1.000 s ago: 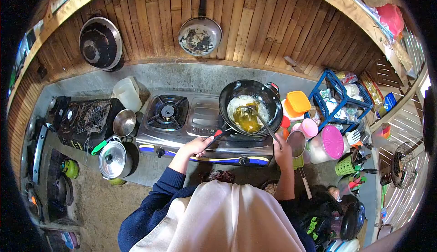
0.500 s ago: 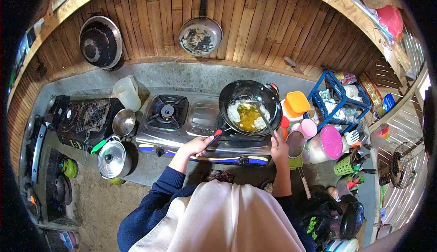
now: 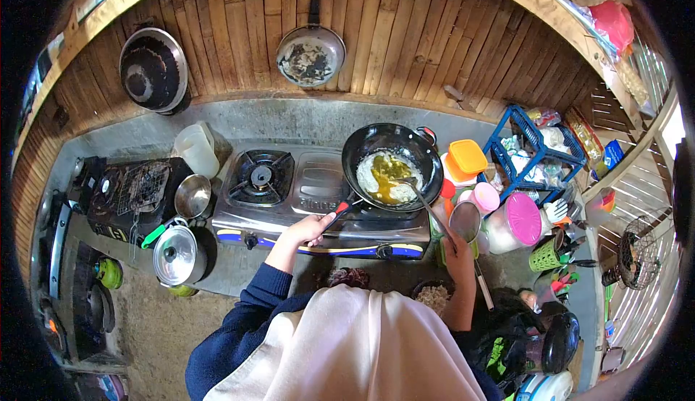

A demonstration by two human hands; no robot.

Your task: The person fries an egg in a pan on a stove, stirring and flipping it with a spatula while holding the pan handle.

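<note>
My left hand (image 3: 311, 229) is wrapped round the black and red handle of a dark wok (image 3: 353, 156), which sits on the right burner of the stove (image 3: 318, 224). Inside the wok are yellow liquid and a white, frothy egg-like mixture (image 3: 368, 176). In my right hand (image 3: 459, 258) is a long, dark-handled spatula (image 3: 428, 207). Its end rests in the food on the wok's right side, and the exact shape of that end is partly hidden. Close to my right hand lies a strainer (image 3: 465, 220) with a pale handle.
Left of the wok is the bare burner (image 3: 260, 176). A lidded pot (image 3: 177, 256) and a small metal pan (image 3: 194, 197) stand farther left. To the right are an orange-lidded container (image 3: 467, 156), a pink-lidded jar (image 3: 523, 218) and a blue rack (image 3: 517, 137).
My right hand has moved down and to the right with the spatula, whose end has shifted lower in the wok. The yellow liquid has spread differently. My left hand stays on the handle.
</note>
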